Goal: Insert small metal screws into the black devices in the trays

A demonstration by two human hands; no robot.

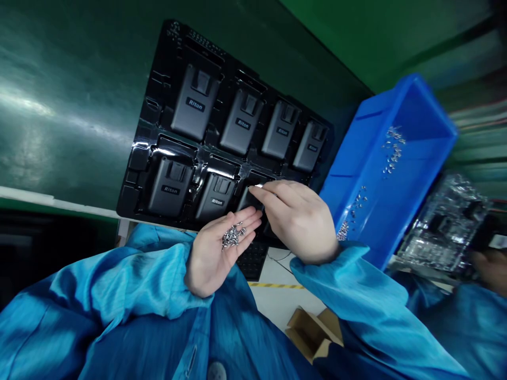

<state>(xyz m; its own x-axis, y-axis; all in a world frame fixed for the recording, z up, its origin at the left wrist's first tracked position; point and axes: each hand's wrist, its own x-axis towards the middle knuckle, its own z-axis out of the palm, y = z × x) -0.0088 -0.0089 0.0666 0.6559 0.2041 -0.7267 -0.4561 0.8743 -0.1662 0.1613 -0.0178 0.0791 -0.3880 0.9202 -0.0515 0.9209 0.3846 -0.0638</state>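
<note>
My left hand [216, 248] lies palm up with its fingers stretched out, and a small heap of metal screws [233, 236] rests in the palm. Just right of it and higher, my right hand [297, 219] is closed in a pinch over the black tray [137, 171]. Whatever sits between its fingertips is too small to name. Beneath those fingertips is a partly hidden grey case [246, 199]. Several more grey cases marked "Riton", such as one case [171, 192] at the near left, lie in two rows of the tray's pockets.
A blue bin [364, 153] with scattered small metal pieces [392, 150] stands right of the tray. Beyond it are clear plastic trays [443, 227] and another person's blurred hand [491, 269]. A cardboard box [315, 332] is below the green table [79, 68].
</note>
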